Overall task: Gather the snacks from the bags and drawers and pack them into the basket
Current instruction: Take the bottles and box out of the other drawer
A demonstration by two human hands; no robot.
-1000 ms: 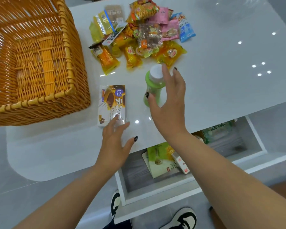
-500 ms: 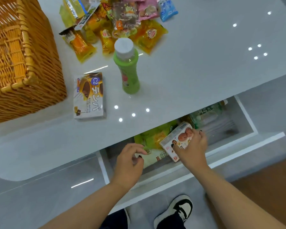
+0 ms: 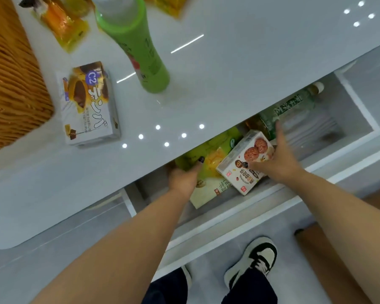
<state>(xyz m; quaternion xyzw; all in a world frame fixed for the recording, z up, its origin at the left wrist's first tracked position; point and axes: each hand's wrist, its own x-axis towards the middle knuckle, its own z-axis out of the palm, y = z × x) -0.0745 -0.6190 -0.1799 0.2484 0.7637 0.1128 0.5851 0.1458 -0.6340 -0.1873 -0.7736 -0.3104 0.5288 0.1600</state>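
Drawer-emptying step: the right hand [image 3: 280, 160] pinches the cookie box [image 3: 246, 162] in the drawer [image 3: 358, 119], while the left hand [image 3: 183, 177] seems to grip the green packet [image 3: 208, 159], fingers hidden under the counter. Next, lift both out towards the basket [image 3: 11, 80]

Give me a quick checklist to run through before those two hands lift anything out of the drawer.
1. Drawer open far enough to reach in: ok.
2. Right hand gripping the cookie box: ok, thumb across the front, fingers round its far side.
3. Left hand gripping the yellow-green packet: cannot tell, its fingers lie hidden under the counter edge.
4. Cookie box free of the tea bottle lying behind it: cannot tell, they lie close.
5. Bare counter to set things on: ok.
6. Basket nearby: ok, at the counter's left.
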